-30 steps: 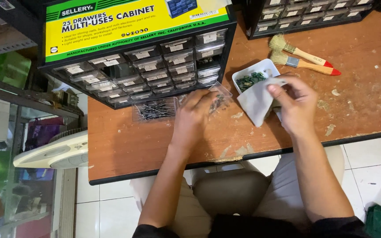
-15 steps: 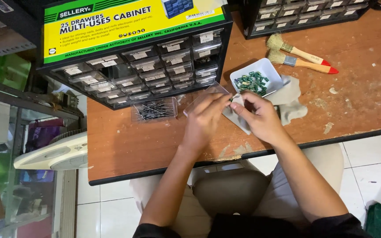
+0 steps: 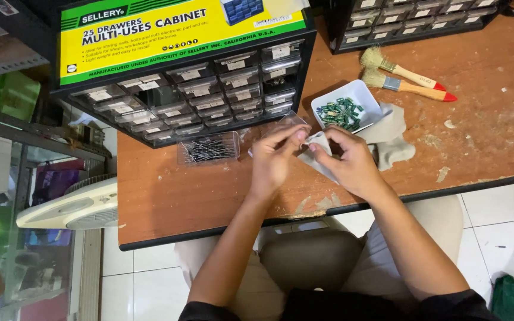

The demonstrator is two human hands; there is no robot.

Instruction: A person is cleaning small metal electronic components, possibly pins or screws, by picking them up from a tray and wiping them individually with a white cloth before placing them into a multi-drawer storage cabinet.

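Left hand (image 3: 273,159), at the frame's centre, pinches one edge of a small clear plastic bag (image 3: 316,156) between thumb and fingertips, so its mouth seems held taut. Farther left lies a clear drawer (image 3: 209,148) of thin metal pins, pulled out and set on the brown worktable (image 3: 174,196) below the black drawer cabinet (image 3: 191,89) in the upper left, within easy reach. Right hand (image 3: 347,165) grips the bag's opposite edge, fingers narrowed on it. Up and right sit a white tray (image 3: 364,95) of small green parts, a grey cloth (image 3: 392,139) beneath it, and two wooden-handled brushes (image 3: 408,80).
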